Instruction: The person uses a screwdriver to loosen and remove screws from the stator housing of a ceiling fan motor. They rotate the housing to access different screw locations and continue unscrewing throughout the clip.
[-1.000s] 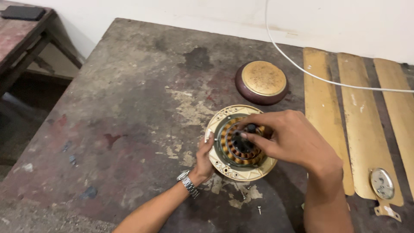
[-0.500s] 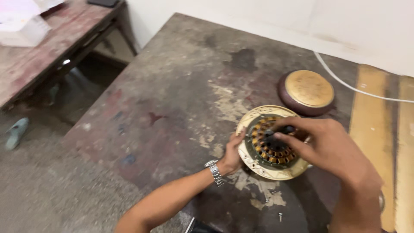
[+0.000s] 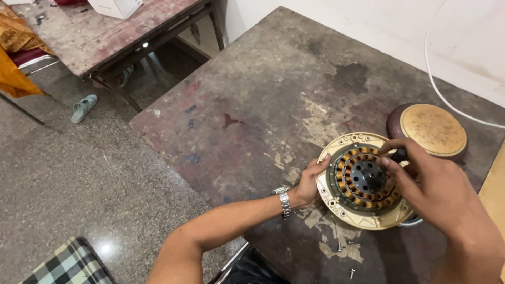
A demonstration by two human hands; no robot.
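Meanwhile, both hands grip the gold motor housing (image 3: 363, 218); white box (image 3: 114, 6) far left.

You have one package in view: a white box (image 3: 114, 6) of cardboard-like make, rectangular, sitting at the top edge of the head view on the worn reddish side bench (image 3: 100, 39) to your upper left, well apart from the dark bench (image 3: 252, 105) in front of you. Only its lower part shows; the frame cuts off the rest. No labels, signs or screens can be made out.
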